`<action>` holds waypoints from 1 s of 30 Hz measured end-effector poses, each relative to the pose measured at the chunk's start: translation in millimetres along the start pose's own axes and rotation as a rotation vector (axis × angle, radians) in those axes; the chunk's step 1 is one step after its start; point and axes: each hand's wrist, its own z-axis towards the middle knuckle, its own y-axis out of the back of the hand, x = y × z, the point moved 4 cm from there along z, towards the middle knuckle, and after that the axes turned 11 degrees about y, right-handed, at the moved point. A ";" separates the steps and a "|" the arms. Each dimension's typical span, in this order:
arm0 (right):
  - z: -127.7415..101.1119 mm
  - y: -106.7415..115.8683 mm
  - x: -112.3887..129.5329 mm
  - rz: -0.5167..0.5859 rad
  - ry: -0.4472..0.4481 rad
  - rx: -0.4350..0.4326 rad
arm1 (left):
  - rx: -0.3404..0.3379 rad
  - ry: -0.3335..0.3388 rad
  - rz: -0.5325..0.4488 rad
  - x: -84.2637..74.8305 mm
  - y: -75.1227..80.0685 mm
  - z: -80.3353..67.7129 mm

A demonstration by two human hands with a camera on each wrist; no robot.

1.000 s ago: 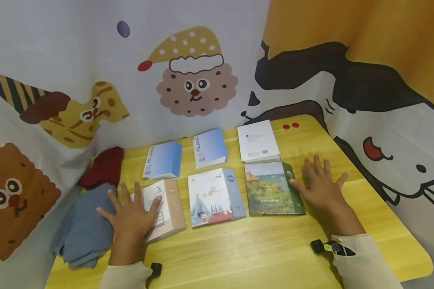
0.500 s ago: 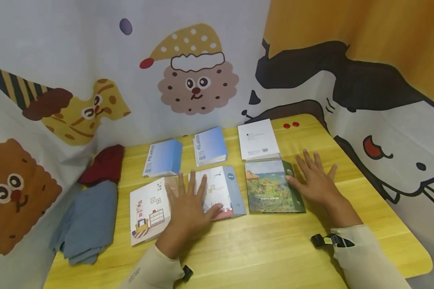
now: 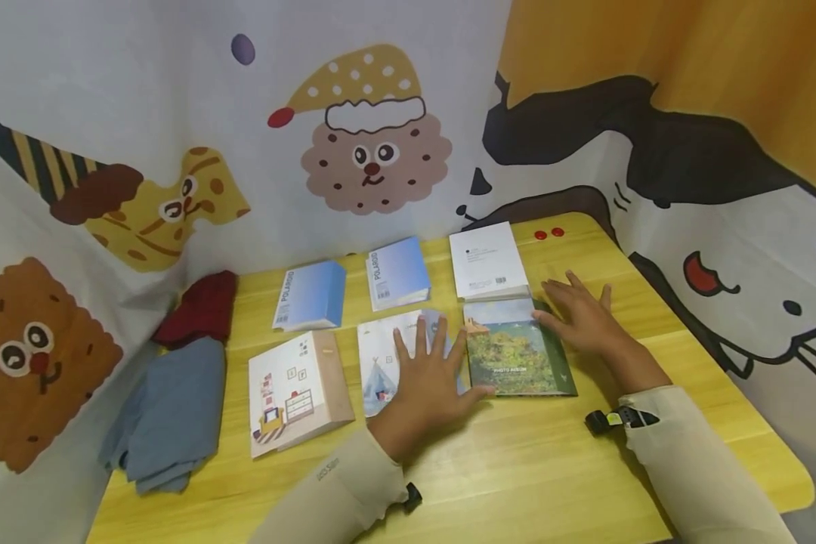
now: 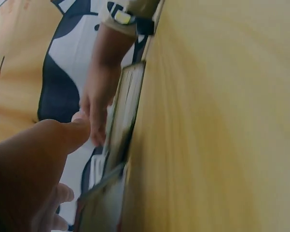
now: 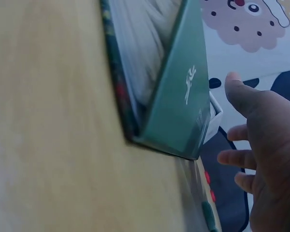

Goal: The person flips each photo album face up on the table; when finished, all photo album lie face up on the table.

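Several small photo albums lie in two rows on the yellow table [image 3: 551,468]. My left hand [image 3: 430,370] lies flat, fingers spread, on the middle front album with a tent picture [image 3: 381,363]. Its thumb reaches the lower left corner of the green landscape album [image 3: 517,347]. My right hand [image 3: 578,317] has straight fingers touching that album's right edge and green spine [image 5: 181,87]. The right wrist view shows my right hand [image 5: 265,145] just beside the spine. In the left wrist view my left hand [image 4: 38,159] fills the near corner, with the green album's edge [image 4: 128,111] beyond it.
A beige room-picture album [image 3: 295,393] lies front left. Two blue Polaroid albums [image 3: 310,296] [image 3: 397,273] and a white album [image 3: 486,261] form the back row. Red cloth [image 3: 200,310] and blue-grey cloth [image 3: 166,412] lie at the left edge. Cartoon curtains wall in the table.
My left hand has slid right, from the beige album across to the tent album, reaching the green album. My right hand has shifted slightly left against the green album's edge.
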 end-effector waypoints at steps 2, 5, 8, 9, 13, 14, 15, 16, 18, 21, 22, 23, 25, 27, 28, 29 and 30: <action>1.7 -1.2 -2.2 0.011 0.010 -0.006 | 0.010 -0.028 -0.032 -11.1 -4.1 1.9; 2.4 -4.7 -3.8 0.020 0.021 -0.001 | 0.010 -0.071 -0.097 -30.5 -11.2 2.7; 1.9 -8.9 -3.2 0.031 0.030 0.006 | 0.022 -0.084 -0.166 -50.6 -22.3 0.2; 1.0 -10.1 -3.0 0.031 0.028 0.010 | 0.027 -0.082 -0.164 -56.8 -25.7 -0.4; -4.7 -10.6 -0.6 0.042 0.001 0.017 | 0.047 -0.069 -0.075 -73.5 -34.2 -1.7; -5.4 -10.9 -0.2 0.046 -0.003 0.012 | 0.042 -0.066 -0.039 -75.2 -34.4 -0.9; -5.6 -11.0 0.7 0.054 -0.002 0.005 | 0.043 -0.057 -0.009 -76.1 -34.0 -0.4; -6.3 -10.8 1.2 0.061 -0.004 0.001 | 0.042 -0.050 0.006 -77.4 -34.3 0.0; -6.7 -11.3 1.4 0.075 -0.006 -0.012 | 0.033 -0.034 0.033 -79.6 -34.4 0.8; -7.0 -11.7 2.8 0.088 -0.016 -0.017 | 0.018 -0.013 0.067 -83.1 -35.9 2.2; -6.8 -11.3 3.2 0.091 -0.016 -0.021 | 0.013 -0.008 0.078 -84.4 -35.8 2.6; -6.6 -11.0 3.5 0.094 -0.015 -0.026 | 0.006 -0.003 0.088 -85.4 -36.0 3.1; -5.9 -10.6 4.3 0.103 -0.011 -0.034 | -0.001 0.007 0.101 -86.5 -36.5 3.3; -5.8 -9.8 5.9 0.112 -0.009 -0.041 | -0.014 0.006 0.104 -87.0 -37.2 2.8; -6.1 -9.1 6.2 0.111 -0.008 -0.048 | -0.022 -0.001 0.100 -87.3 -37.4 2.3; -6.5 -8.2 6.7 0.113 -0.007 -0.059 | -0.032 -0.010 0.095 -87.5 -37.6 1.8; -7.1 -7.2 7.5 0.114 -0.004 -0.072 | -0.041 -0.021 0.085 -87.5 -37.5 1.2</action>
